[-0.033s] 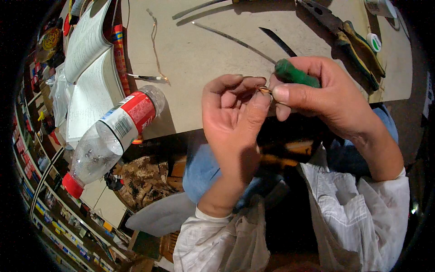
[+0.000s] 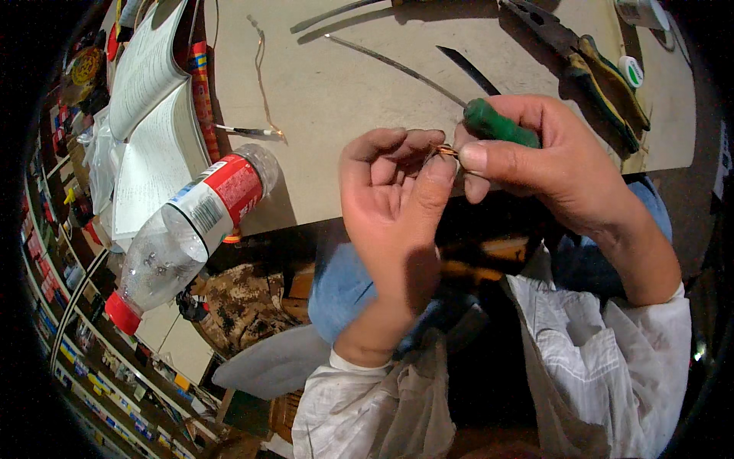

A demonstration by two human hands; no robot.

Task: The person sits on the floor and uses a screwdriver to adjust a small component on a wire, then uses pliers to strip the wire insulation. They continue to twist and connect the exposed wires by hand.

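Note:
My left hand [image 2: 394,183] and my right hand [image 2: 554,164] meet over the table's near edge. Between their thumbs and fingertips is a small copper-coloured piece [image 2: 443,151], perhaps bits of wire; it is too small to make out well. My left fingers are curled, with the thumb pressed on the piece. My right thumb and fingertips pinch its other side. A screwdriver's green handle [image 2: 497,124] is tucked in my right hand between thumb and index finger, its thin shaft pointing to the far left.
A plastic bottle [image 2: 176,229] with red cap lies at left, beside an open book [image 2: 153,130]. A thin twisted wire [image 2: 262,76] is on the table [image 2: 344,99]. Pliers [image 2: 581,69] lie at far right, near a small round white-and-green item [image 2: 631,72]. A dark strip [image 2: 466,69] lies beyond my hands.
My left hand has shifted very slightly at the fingertips. Everything else looks the same.

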